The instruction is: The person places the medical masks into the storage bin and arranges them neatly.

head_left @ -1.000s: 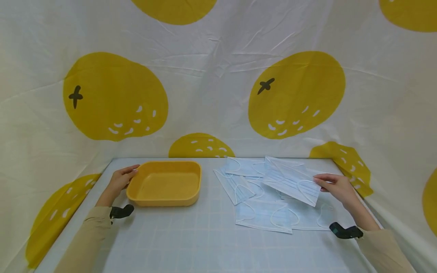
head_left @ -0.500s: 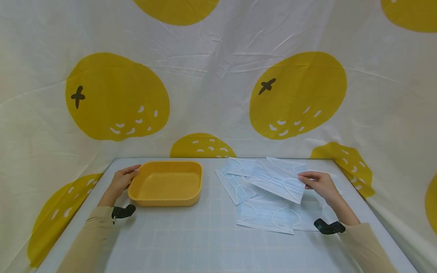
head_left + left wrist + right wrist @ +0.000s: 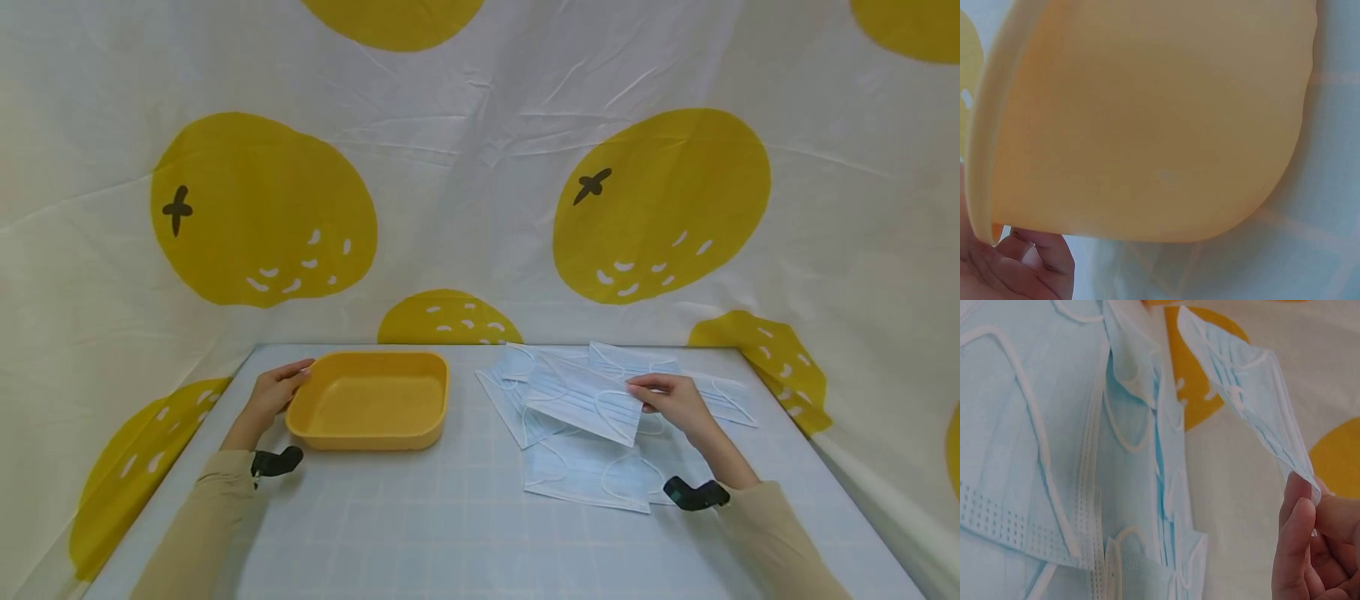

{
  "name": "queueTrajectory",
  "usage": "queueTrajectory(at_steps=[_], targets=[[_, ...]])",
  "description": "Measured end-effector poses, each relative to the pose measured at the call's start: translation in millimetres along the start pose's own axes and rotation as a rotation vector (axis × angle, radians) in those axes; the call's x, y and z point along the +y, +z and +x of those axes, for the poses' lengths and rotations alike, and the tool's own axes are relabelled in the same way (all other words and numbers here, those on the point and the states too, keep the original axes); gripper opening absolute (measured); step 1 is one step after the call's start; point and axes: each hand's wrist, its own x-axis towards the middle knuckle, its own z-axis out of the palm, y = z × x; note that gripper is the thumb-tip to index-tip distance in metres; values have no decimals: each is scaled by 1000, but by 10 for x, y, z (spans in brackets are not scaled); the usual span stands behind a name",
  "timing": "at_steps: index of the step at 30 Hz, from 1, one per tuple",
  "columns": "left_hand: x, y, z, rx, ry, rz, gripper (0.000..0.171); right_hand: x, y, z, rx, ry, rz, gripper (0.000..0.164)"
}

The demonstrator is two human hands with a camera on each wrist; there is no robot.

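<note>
Blue mask [image 3: 577,400] tilts, pinched in the right fingers [image 3: 1299,537], while the left fingers [image 3: 288,370] grip a yellow tray [image 3: 375,404]

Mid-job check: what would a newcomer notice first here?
Probably the big yellow shapes on the backdrop behind the table. Next, the yellow tray on the table's left side, with the left hand at its left end. On the right, the right hand pinches one mask above other masks.

At your twelve o'clock, a creased white sheet [image 3: 465,217] bears yellow rounded shapes [image 3: 262,208] at eleven and one; it continues toward nine and three, flanking your pale, faintly gridded table [image 3: 405,533].
</note>
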Motion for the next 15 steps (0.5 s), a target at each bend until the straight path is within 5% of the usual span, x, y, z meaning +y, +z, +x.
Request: queueTrajectory(at_steps=[15], targets=[[32, 10, -34, 4, 0, -9, 53, -242, 269, 147, -54, -41, 46, 38]])
